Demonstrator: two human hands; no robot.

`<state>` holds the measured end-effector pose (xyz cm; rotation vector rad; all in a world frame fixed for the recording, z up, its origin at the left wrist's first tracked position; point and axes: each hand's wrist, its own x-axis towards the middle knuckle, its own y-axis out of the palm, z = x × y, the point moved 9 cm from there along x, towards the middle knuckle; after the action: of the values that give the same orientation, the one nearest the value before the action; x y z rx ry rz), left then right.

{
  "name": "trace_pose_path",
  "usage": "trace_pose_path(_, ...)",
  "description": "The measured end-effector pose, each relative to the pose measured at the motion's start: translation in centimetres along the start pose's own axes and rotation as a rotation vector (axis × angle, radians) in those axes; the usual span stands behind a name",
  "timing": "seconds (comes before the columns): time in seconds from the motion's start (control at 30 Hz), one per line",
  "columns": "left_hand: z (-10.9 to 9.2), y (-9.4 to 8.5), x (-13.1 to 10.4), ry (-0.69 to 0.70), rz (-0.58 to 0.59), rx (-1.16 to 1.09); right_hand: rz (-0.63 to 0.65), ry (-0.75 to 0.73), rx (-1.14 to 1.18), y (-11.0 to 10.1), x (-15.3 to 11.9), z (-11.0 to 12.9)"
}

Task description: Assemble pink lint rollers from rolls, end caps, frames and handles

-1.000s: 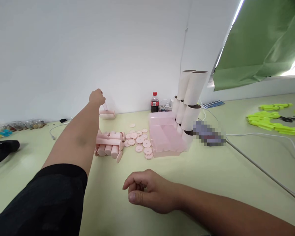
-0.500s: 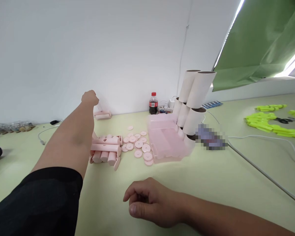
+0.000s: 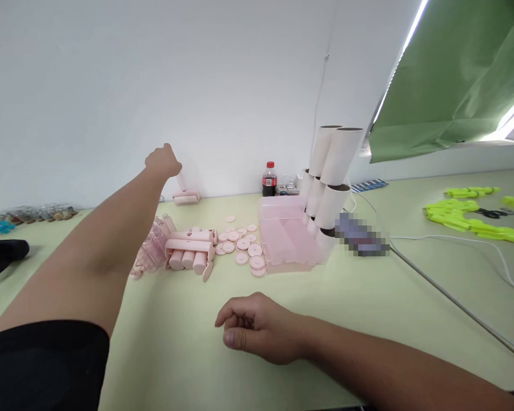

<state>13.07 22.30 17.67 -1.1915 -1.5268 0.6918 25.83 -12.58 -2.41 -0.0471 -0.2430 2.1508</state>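
Observation:
My left hand (image 3: 163,160) is stretched far forward near the wall, its fingers wrapped round the clear pink handle of a lint roller (image 3: 187,197). The roller's pink head hangs below the hand, close to the table's back edge. Near the front of the table rests my right hand (image 3: 261,328), fingers loosely curled, thumb apart and nothing in it. Between the hands lie several stacked pink roller heads (image 3: 191,251) and scattered pink round discs (image 3: 242,244). Clear pink handles (image 3: 156,245) are partly covered by my left forearm.
A translucent pink bin (image 3: 285,234) stands right of the discs, beside stacked white cardboard tubes (image 3: 334,177). Behind are a cola bottle (image 3: 269,180) and chargers. Cables (image 3: 449,302) cross the right side, where neon yellow pieces (image 3: 466,217) and scissors (image 3: 492,213) lie. A black object (image 3: 4,251) lies left.
My left hand has shifted slightly right and up, with the lint roller moving right. More of the clear pink handles shows beside my forearm. The view has shifted a little; my right hand keeps its pose.

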Motion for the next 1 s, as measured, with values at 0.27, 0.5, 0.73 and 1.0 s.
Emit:
trace_pose_path(0.27,-8.9,-5.1,-17.4,0.482,-0.085,-0.084,-0.024,-0.039,-0.12,-0.4,0.1,0.7)
trace_pose_path(0.5,-8.2,1.6,-30.9,0.692,0.114,-0.429,-0.411,-0.341,-0.404,-4.5,-1.7,6.3)
trace_pose_path(0.73,-8.4,6.0,-32.0,0.69,0.264,-0.406,-0.804,0.01,-0.966,-11.6,-7.5,9.8)
trace_pose_path(1.0,-10.2,8.2,-33.7,0.699,0.402,-0.37,-0.524,0.595,-1.163,-13.9,-12.2,2.1)
